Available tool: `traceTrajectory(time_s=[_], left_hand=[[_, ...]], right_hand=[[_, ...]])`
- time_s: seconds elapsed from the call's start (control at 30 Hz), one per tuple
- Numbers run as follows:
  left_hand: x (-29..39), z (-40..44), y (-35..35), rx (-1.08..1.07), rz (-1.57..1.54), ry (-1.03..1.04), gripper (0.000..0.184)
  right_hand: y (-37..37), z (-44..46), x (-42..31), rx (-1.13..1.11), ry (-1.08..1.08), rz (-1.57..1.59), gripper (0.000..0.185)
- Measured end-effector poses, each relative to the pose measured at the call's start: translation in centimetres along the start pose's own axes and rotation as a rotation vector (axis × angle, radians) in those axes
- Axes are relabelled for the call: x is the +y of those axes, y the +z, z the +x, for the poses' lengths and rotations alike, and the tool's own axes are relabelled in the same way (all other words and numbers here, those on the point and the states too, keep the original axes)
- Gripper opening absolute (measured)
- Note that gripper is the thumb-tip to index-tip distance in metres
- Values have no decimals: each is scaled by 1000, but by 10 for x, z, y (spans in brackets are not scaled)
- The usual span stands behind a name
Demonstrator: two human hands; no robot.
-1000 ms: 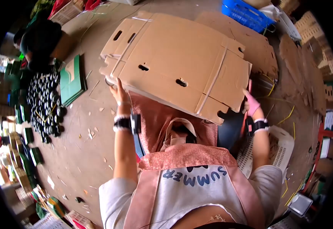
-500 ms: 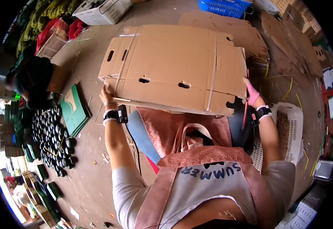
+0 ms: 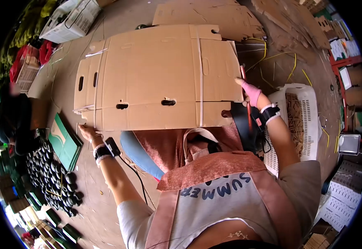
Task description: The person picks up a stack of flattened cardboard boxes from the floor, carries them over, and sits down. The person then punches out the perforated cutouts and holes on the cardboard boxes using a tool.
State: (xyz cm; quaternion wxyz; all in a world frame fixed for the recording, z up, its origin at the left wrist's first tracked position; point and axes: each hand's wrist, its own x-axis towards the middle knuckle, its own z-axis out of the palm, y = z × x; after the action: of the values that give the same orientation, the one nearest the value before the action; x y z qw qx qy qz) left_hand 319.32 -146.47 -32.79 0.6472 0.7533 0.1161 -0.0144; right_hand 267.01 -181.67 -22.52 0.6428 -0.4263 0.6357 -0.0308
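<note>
A bundle of flattened cardboard boxes, bound with white straps, lies tilted across my lap. My left hand is closed on its lower left corner. At the right edge, my right hand, partly covered in pink, grips the bundle with the thumb on top and the other fingers mostly hidden. A thin red-orange tool runs along that hand; its kind is unclear. Over my legs hangs a pink apron.
Right of my knee stands a white plastic basket with brown scraps. Flat cardboard and yellow strapping lie on the floor ahead. At left are green folded boxes, many dark round items and a crouching person.
The view has turned, so most floor items sit further left. The cardboard bundle and both hands have also shifted left in view, my left hand lower. Both hands keep their grip.
</note>
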Motion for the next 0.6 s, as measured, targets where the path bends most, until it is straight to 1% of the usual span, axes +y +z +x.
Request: traceTrajectory(time_s=[0.07, 0.1, 0.13, 0.2, 0.23, 0.27, 0.3, 0.33, 0.37, 0.4, 0.47, 0.57, 0.6], left_hand=[[-12, 17, -13, -49, 193, 172, 51], [-15, 19, -16, 82, 284, 300, 51], [41, -60, 0, 326, 504, 409, 53], [63, -122, 1, 77, 421, 950, 62], [80, -174, 13, -211, 296, 1054, 70], [86, -222, 20, -489, 406, 971, 71], [96, -266, 29, -719, 705, 1156, 69], [85, -292, 41, -1011, 708, 1363, 60], [74, -325, 53, -1169, 804, 1453, 62], [76, -358, 65, -1320, 810, 1419, 63], [61, -389, 85, -1359, 898, 1649, 53], [44, -404, 108, -1353, 721, 1637, 41], [46, -408, 114, -1372, 778, 1665, 37]], right_hand=[[-4, -7, 1, 143, -51, -111, 44], [-7, -23, 1, 150, -102, -83, 38], [-19, -26, 8, 152, -168, -254, 39], [-23, -35, 46, 125, -703, -409, 45], [-18, -55, 45, 54, -714, -585, 51], [-11, -77, 38, -22, -720, -762, 57], [-1, -89, 37, 8, -743, -941, 60], [4, -96, 39, 37, -765, -1119, 64], [6, -86, 51, -11, -846, -1152, 68], [11, -82, 55, -52, -862, -1157, 64], [20, -66, 66, -92, -888, -1123, 61], [28, -47, 81, -55, -892, -1082, 55], [26, -46, 78, -66, -885, -1129, 53]])
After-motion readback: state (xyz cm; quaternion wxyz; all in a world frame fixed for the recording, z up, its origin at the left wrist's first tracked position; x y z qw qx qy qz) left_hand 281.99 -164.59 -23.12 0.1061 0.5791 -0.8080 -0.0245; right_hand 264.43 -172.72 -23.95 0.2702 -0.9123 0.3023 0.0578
